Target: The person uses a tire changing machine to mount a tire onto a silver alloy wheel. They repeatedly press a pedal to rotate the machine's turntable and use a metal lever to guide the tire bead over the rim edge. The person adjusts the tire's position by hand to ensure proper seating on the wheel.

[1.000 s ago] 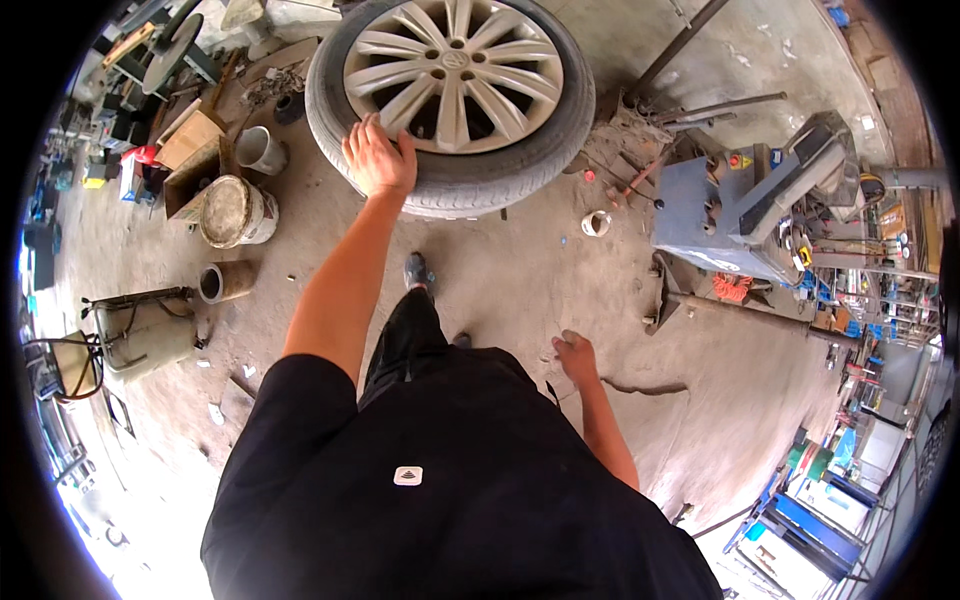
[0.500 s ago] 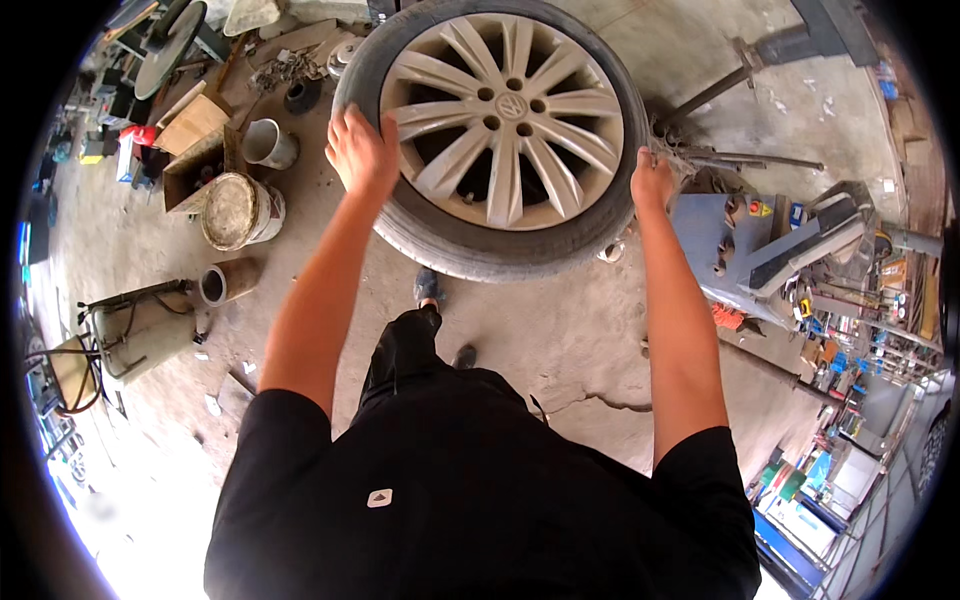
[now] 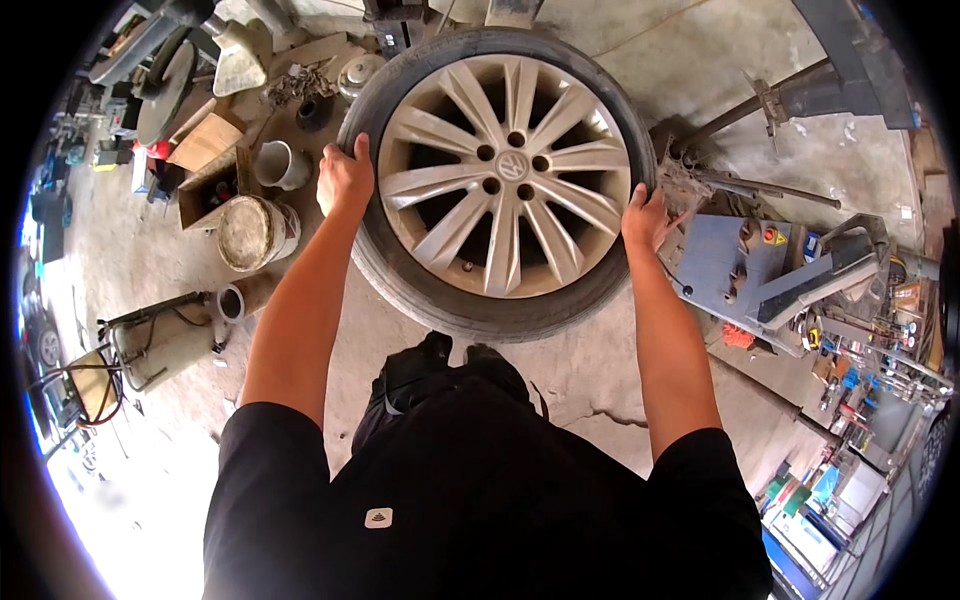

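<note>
My left hand grips the left side of a car tire fitted on a silver multi-spoke alloy wheel, fingers bent at its outer edge. My right hand grips the same tire on the right side, its fingers curled along the edge. The wheel faces up at me in front of my body, held between both arms, with its lower edge just above my dark trousers. The tire's underside is hidden.
A grey machine with an angled arm stands at the right. To the left are a lidded bucket, an open pail, a cardboard box, a metal tube and a large tank. Metal bars lie at the upper right.
My right hand has risen from beside my body onto the tire, opposite my left. The wheel has moved downward and right in view, nearer my legs, which it now partly covers.
</note>
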A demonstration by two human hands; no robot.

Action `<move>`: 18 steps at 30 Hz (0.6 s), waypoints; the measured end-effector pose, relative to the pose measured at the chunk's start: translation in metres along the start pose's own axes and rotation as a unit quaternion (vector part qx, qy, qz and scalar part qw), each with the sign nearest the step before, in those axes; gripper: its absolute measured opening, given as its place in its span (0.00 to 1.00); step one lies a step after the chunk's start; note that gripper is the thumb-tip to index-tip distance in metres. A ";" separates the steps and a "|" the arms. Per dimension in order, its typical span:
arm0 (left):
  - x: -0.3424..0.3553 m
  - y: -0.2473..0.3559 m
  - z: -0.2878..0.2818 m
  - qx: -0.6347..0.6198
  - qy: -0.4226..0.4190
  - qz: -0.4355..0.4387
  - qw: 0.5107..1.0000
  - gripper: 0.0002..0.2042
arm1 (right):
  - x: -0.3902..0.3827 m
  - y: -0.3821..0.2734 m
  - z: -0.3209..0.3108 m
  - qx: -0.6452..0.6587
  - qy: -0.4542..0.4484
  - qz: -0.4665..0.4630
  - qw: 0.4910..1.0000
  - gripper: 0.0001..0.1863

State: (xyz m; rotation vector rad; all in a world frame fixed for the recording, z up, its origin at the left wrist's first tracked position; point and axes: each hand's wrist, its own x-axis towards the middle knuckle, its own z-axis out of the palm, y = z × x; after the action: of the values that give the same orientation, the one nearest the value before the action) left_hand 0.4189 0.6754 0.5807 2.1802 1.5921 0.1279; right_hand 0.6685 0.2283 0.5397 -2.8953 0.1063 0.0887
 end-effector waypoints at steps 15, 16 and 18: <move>0.002 0.007 -0.004 0.025 -0.001 -0.024 0.999 0.40 | 0.008 0.000 -0.002 0.084 0.024 0.013 0.996 0.39; 0.000 0.009 -0.007 0.024 -0.003 -0.032 0.999 0.40 | 0.007 -0.002 -0.004 0.088 0.021 0.009 0.996 0.39; 0.001 0.005 -0.007 0.012 0.000 -0.033 0.999 0.41 | 0.003 -0.004 -0.006 0.095 0.022 0.010 0.995 0.39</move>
State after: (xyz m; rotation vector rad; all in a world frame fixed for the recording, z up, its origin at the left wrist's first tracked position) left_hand 0.4212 0.6770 0.5889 2.1431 1.6719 0.0889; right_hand 0.6725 0.2307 0.5465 -2.7073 0.1422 0.0156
